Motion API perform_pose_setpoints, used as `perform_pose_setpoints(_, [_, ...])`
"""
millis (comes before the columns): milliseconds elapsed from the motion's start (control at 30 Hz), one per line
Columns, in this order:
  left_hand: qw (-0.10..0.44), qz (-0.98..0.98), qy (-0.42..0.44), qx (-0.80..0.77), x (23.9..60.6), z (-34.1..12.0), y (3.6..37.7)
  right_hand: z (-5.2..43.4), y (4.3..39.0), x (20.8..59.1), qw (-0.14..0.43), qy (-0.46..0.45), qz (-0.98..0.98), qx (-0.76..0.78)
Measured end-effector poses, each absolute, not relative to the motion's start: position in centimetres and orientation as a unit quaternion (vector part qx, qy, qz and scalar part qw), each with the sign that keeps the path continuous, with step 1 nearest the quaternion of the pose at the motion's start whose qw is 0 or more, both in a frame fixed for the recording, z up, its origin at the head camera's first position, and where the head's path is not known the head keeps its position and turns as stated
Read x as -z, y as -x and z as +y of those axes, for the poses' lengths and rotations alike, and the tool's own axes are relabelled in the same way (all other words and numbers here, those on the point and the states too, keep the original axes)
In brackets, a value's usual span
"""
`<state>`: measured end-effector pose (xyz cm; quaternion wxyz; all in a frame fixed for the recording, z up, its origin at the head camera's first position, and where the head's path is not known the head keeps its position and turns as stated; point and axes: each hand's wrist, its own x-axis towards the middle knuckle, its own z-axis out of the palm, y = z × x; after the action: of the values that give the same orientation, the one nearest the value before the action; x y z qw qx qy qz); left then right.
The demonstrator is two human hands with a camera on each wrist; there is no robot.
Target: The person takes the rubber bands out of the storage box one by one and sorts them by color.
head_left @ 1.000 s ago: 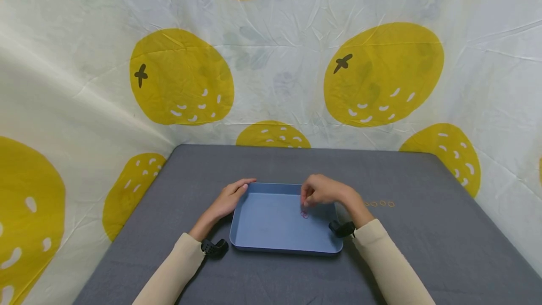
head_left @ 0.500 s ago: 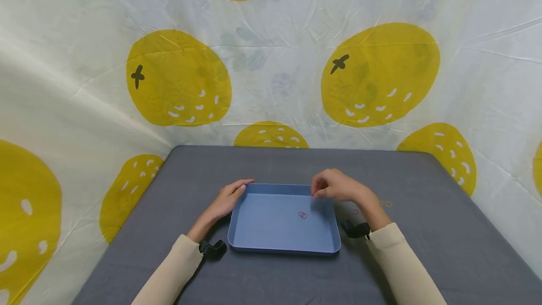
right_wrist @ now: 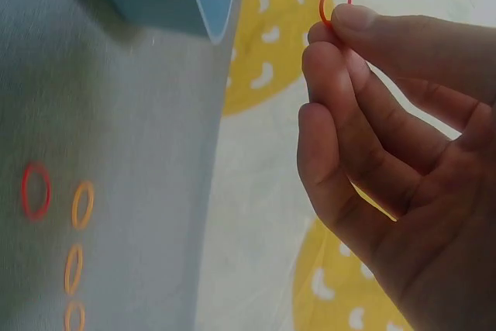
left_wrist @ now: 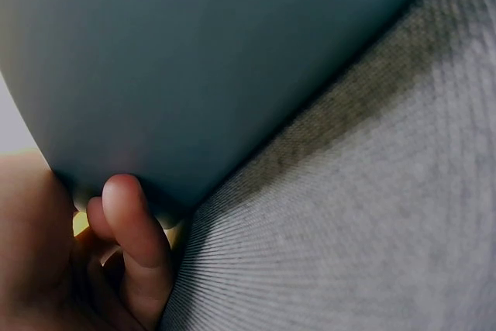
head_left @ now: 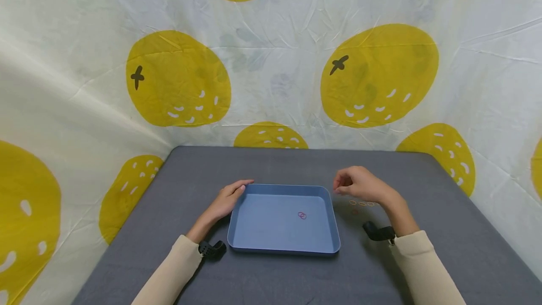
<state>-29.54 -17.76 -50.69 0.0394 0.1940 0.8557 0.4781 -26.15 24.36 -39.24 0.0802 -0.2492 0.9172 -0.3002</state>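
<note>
Head: the right hand (head_left: 360, 185) has moved off the blue tray (head_left: 267, 229) to its right; two reddish bands (head_left: 302, 215) lie inside. Left wrist: the left hand (left_wrist: 128, 253) grips the tray's corner. Right wrist: fingertips pinch a red band (right_wrist: 322, 7) (orange bands (right_wrist: 68, 270) lie below).

A thin red loop (right_wrist: 322, 8) is pinched aloft near a blue tray (head_left: 271, 222).
</note>
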Motion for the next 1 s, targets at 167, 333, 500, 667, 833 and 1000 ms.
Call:
perform_pose_setpoints(167, [0.042,0.855,-0.196,-0.478,50.7,-17.6,29.6,26.6,25.5,39.2,0.072,0.231,0.922,0.302])
perform_pose_setpoints(333, [0.042,0.852,-0.197,-0.482,50.7,-17.6,29.7,28.8,25.1,39.6,0.062,0.228,0.924,0.302])
perform_pose_setpoints(500, [0.04,0.853,-0.199,-0.482,50.7,-17.7,29.7,30.3,25.0,40.1,0.074,0.212,0.925,0.305])
perform_pose_setpoints(667, [0.044,0.855,-0.196,-0.478,50.8,-17.7,29.6,31.3,25.1,40.7,0.1,0.199,0.924,0.311])
perform_pose_setpoints(833, [0.042,0.856,-0.191,-0.478,50.9,-17.7,29.5,31.8,25.3,41.5,0.13,0.196,0.918,0.318])
perform_pose_setpoints(1000, [0.041,0.858,-0.192,-0.474,50.8,-17.7,29.5,32.4,25.6,42.5,0.137,0.207,0.914,0.32])
